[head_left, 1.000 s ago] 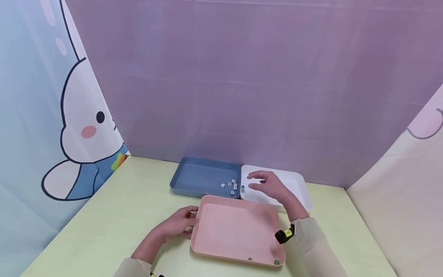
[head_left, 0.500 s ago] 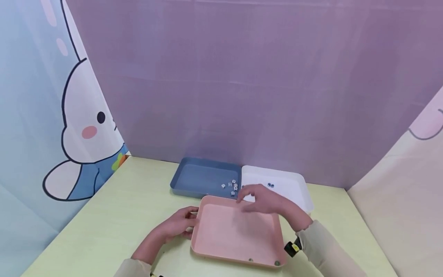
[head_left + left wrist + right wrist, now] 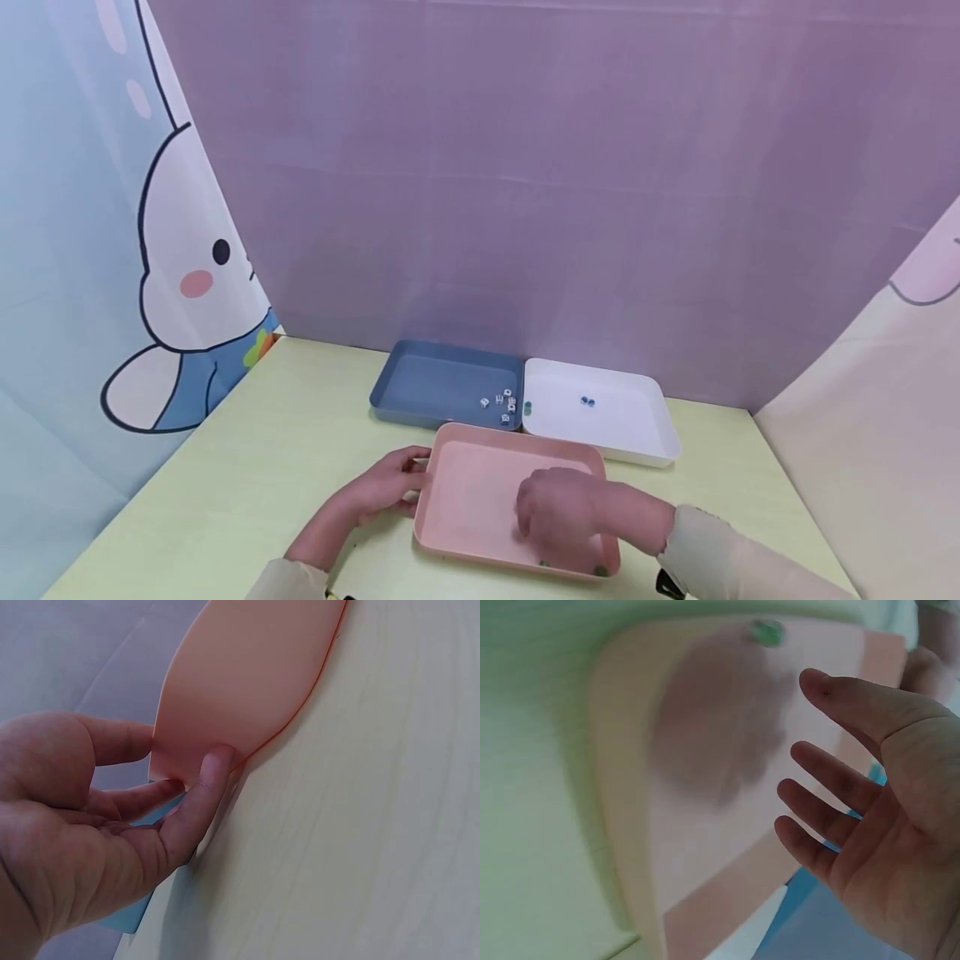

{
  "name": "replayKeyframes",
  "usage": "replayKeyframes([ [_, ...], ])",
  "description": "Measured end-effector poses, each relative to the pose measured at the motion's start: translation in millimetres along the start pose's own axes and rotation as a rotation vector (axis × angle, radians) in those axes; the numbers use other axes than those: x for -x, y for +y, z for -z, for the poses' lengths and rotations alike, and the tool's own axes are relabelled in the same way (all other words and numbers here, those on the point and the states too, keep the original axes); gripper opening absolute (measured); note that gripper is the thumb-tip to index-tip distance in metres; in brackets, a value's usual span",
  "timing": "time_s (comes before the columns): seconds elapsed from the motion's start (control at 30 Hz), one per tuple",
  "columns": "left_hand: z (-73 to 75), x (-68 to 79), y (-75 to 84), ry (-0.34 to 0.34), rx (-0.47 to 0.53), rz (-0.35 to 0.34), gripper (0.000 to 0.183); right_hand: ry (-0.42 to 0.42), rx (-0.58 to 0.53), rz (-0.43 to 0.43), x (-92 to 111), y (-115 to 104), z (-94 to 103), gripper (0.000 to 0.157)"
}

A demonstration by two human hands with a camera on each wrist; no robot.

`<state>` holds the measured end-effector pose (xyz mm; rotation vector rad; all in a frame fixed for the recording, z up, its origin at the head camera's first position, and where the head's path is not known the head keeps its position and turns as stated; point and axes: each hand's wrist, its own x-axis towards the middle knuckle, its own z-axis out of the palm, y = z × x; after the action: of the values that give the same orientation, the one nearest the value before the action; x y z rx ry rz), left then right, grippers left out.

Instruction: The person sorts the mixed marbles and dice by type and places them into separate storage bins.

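Observation:
My left hand holds the left side of the pink tray. In the left wrist view its thumb lies against the tray's outer wall, and a fingertip passes behind the rim. Over the right half of that tray hovers my right hand, blurred in the head view. Its fingers are spread and loosely bent in the right wrist view, with nothing between them. Small round green pieces, perhaps glass marbles, lie in the tray: one green piece at the near right corner and another green piece along the near edge, below the hand.
Behind the pink tray stand a blue tray with several white dice and a white tray. Small blue balls and green pieces lie in the white tray. A purple curtain closes the table's back.
My right hand has come back from above the white tray, toward me, to over the pink tray. Two blue balls show in the white tray where the hand was. The left hand stays put.

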<state>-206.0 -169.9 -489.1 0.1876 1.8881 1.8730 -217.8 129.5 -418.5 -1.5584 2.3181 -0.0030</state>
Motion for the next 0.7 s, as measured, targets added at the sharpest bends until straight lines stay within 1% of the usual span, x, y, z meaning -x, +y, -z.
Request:
replayKeyframes([
  [0.1, -0.2, 0.6, 0.3, -0.001, 0.003, -0.002, 0.054, -0.05, 0.09, 0.008, 2, -6, -5.2, 0.025],
  [0.13, -0.1, 0.7, 0.4, -0.001, 0.004, -0.003, 0.054, -0.059, 0.108, 0.018, 3, -7, -6.3, 0.027],
  [0.23, 0.3, 0.5, 0.7, 0.003, 0.005, -0.001, 0.054, -0.062, 0.09, 0.012, 5, -9, -8.8, 0.031],
  [0.37, 0.6, -0.1, -0.1, -0.001, 0.005, -0.002, 0.055, -0.035, 0.032, -0.002, 7, -10, -10.4, 0.027],
  [0.47, 0.5, 0.1, -1.4, -0.002, 0.007, 0.0, 0.055, -0.029, 0.022, 0.004, 8, -11, -11.2, 0.022],
  [0.7, -0.6, 2.1, 0.0, 0.009, 0.008, -0.008, 0.055, 0.02, 0.135, 0.064, 7, -12, -16.2, 0.026],
])
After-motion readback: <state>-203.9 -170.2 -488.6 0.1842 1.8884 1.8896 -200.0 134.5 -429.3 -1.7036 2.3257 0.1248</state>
